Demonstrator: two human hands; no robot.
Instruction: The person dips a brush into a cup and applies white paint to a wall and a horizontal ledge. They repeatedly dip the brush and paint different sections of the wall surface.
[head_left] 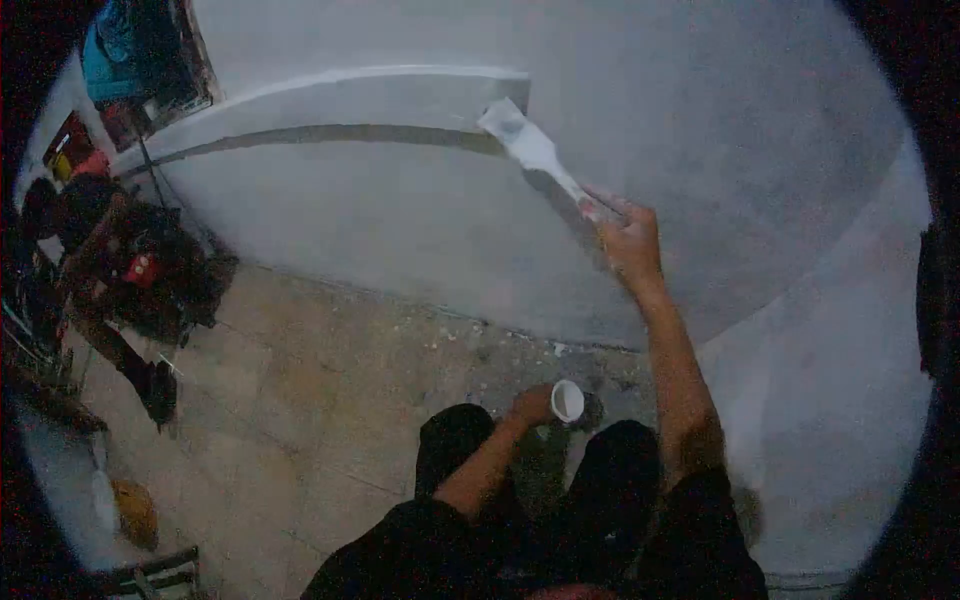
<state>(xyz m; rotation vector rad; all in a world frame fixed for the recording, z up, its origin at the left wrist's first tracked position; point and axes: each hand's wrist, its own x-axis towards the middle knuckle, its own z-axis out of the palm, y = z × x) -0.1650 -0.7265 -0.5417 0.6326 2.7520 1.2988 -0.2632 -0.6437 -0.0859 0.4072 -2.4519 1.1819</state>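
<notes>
My right hand [632, 245] is closed around the handle of a wide paintbrush [535, 150] coated in white. Its bristles are up against, or very near, the front face of a ledge [400, 98] on the wall, close to the ledge's right end; contact is hard to make out. Low between my knees, my left hand [532, 403] grips a small white cup [567, 388] by its left side. The cup's mouth faces up toward me, and what is inside cannot be made out clearly.
The pale wall [350, 200] curves across the front and meets another wall [850, 400] at right. White spots dot the tiled floor [280, 390] along its base. At left, in dim light, a person's leg [110, 345] shows beside dark clutter. A blue item [115, 55] hangs at upper left.
</notes>
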